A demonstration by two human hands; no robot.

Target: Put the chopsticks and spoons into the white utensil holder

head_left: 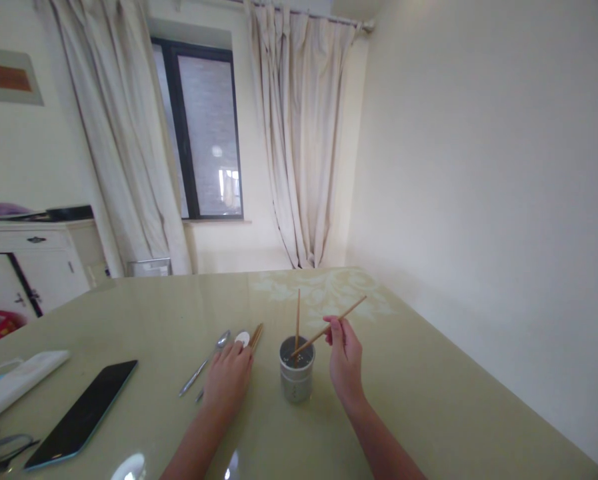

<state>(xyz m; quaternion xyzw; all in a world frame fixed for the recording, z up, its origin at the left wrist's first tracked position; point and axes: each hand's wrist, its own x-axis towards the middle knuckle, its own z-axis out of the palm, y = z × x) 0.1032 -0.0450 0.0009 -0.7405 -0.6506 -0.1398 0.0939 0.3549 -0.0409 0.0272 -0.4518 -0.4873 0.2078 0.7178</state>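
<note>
My right hand (pixel 346 360) is closed around a wooden chopstick (pixel 351 309), held slanting with its lower end inside the mouth of a grey metal cup (pixel 297 387). Another chopstick (pixel 298 313) stands upright in that cup; small holes show inside. Left of the cup, my left hand (pixel 229 377) lies low at the table with its fingers closed on several chopsticks (pixel 256 335), whose ends stick out past the fingertips. A white round piece (pixel 242 339) shows just beyond those fingers. Beside this hand lies a metal spoon (pixel 222 340); a second metal handle (pixel 199 395) is partly hidden under the hand.
On the left of the glossy greenish table (pixel 429 400) lie a dark-screened tablet (pixel 83 413), a white long object (pixel 23 383) and glasses (pixel 6 447). A wall (pixel 503 200) runs along the right edge. Curtains (pixel 303 133) and a white cabinet (pixel 43 267) stand behind.
</note>
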